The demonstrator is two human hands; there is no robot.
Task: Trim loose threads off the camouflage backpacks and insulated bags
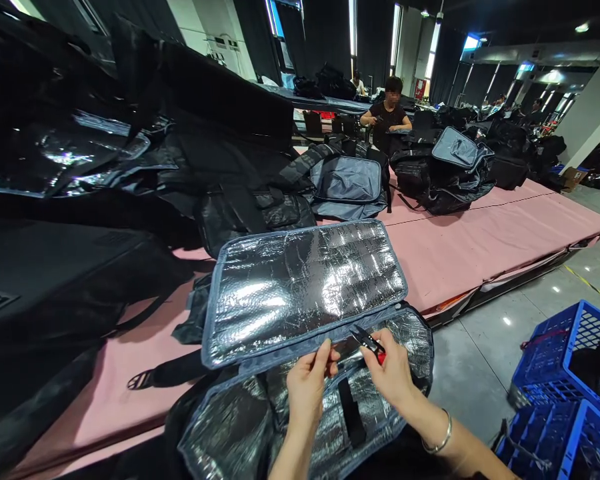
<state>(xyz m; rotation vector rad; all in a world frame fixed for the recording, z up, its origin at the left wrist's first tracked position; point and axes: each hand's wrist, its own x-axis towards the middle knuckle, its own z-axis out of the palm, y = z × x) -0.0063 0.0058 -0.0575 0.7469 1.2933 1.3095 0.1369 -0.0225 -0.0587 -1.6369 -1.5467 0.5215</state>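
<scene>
Nearest me, both hands meet over the open insulated bag (300, 427) at the tabletop's front edge. My left hand (307, 390) has thumb and fingers pressed together on the seam where the foil-lined lid (300, 290) joins the body, pinching it taut, I judge so the edge stands steady for trimming. My right hand (393, 373) is closed around small thread snips (367, 341) with a red handle, blades pointing left toward the pinched spot; a bracelet (443, 437) sits on that wrist. The lid lies flipped back and flat, silver side up, which leaves the hinge seam exposed. A black strap (351, 413) runs down the foil lining below the hands.

To my right, on the floor, blue plastic crates (565, 380).

Left and beyond, a heap of black bags (80, 200) crowds the pink tabletop (480, 247), within reach. Further back, another bag (347, 183) lies open, grey lining showing.

Far end: a seated person (387, 113) in dark clothing, hands occupied with something too small to make out.
</scene>
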